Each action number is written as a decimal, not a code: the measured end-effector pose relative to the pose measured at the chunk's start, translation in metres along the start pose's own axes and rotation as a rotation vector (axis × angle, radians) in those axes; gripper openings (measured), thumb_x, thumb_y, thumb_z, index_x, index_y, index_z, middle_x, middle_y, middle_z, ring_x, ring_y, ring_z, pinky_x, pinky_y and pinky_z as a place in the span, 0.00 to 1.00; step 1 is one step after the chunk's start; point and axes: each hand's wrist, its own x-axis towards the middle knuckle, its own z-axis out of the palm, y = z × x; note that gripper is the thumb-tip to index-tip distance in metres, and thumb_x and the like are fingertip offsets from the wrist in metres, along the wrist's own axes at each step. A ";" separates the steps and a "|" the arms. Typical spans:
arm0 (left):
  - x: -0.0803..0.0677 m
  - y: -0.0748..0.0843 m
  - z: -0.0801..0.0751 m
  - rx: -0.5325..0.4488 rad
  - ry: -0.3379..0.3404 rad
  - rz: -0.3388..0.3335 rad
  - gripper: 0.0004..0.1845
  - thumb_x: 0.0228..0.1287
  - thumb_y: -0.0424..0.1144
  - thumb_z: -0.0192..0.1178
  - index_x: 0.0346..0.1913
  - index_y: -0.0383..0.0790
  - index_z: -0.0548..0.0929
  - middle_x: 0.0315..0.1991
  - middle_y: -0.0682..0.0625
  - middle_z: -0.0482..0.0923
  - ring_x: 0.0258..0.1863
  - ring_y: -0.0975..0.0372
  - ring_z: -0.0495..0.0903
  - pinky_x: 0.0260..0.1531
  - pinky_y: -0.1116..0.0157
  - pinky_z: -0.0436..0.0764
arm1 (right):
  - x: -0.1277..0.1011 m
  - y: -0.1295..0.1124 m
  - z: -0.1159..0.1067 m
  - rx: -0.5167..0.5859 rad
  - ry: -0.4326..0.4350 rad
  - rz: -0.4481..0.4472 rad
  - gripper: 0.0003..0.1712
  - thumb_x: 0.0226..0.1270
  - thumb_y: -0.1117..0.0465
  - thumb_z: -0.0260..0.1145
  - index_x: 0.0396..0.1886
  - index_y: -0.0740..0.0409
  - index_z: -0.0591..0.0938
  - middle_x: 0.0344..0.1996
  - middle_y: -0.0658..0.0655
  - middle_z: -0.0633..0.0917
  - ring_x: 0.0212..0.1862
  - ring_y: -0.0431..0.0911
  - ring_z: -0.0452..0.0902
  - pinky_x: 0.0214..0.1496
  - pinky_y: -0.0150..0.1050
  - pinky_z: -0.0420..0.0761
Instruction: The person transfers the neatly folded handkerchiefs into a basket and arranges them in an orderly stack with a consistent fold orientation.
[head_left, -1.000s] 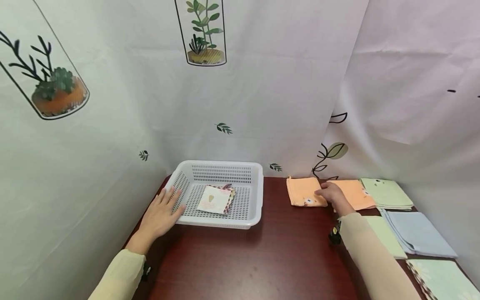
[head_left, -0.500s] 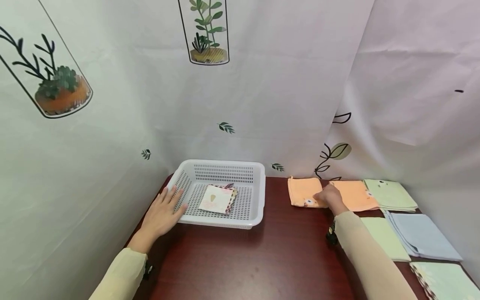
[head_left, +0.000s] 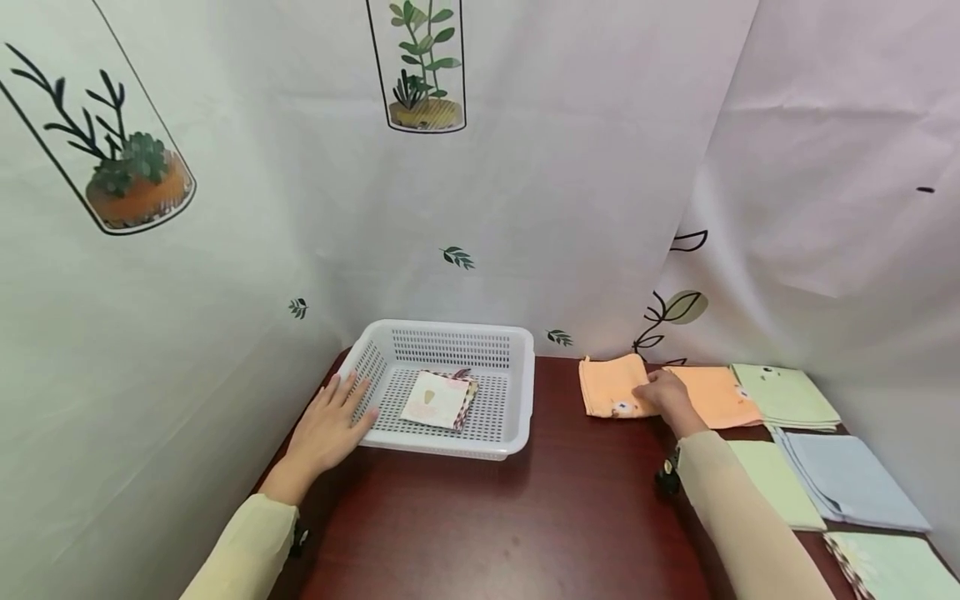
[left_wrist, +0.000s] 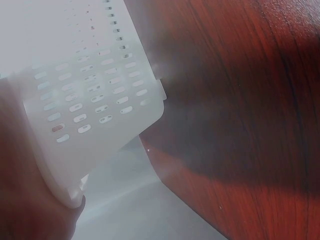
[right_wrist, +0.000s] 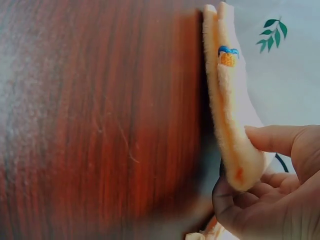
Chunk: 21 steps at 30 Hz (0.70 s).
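My right hand [head_left: 667, 396] pinches the right edge of a small folded orange towel [head_left: 611, 385] by the back wall. In the right wrist view, the thumb lies on one face of the folded towel [right_wrist: 227, 100] and the fingers curl round the other; a blue and yellow embroidered patch shows on it. Across the table, my left hand [head_left: 326, 429] rests with spread fingers on the left rim of a white plastic basket [head_left: 446, 446]. A folded white cloth with checked edging [head_left: 435, 398] lies inside it. Up close, the left wrist view shows the basket's slotted wall [left_wrist: 95, 100].
Beside the right hand lies a second orange towel [head_left: 716, 396]. Further right are a green towel [head_left: 787, 396], a pale green one [head_left: 780, 487], a blue one [head_left: 855, 479] and a mint cloth [head_left: 900, 567]. Printed fabric walls [head_left: 562, 208] enclose the dark red table [head_left: 487, 525].
My right hand has closed on the orange towel's edge and raised that side slightly. The left hand stays on the basket rim; the head view has shifted a little.
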 end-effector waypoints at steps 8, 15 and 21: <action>0.000 0.001 0.001 0.006 0.012 0.002 0.37 0.76 0.58 0.48 0.77 0.35 0.63 0.79 0.35 0.53 0.79 0.37 0.45 0.76 0.39 0.47 | -0.005 0.000 -0.007 0.143 -0.039 -0.048 0.32 0.73 0.64 0.59 0.70 0.77 0.65 0.66 0.78 0.67 0.64 0.66 0.70 0.66 0.58 0.73; -0.001 0.001 0.001 0.007 0.002 0.001 0.38 0.76 0.58 0.48 0.77 0.35 0.63 0.79 0.34 0.53 0.79 0.37 0.45 0.75 0.39 0.48 | -0.011 -0.001 -0.013 0.164 -0.045 -0.100 0.32 0.73 0.60 0.61 0.69 0.76 0.68 0.61 0.76 0.75 0.54 0.61 0.78 0.55 0.50 0.80; 0.000 0.002 0.000 0.002 0.008 0.001 0.37 0.76 0.57 0.49 0.77 0.35 0.63 0.79 0.34 0.53 0.79 0.37 0.45 0.75 0.39 0.48 | -0.017 -0.004 -0.018 0.165 -0.040 -0.097 0.33 0.73 0.57 0.61 0.70 0.74 0.68 0.61 0.74 0.76 0.53 0.58 0.78 0.54 0.50 0.79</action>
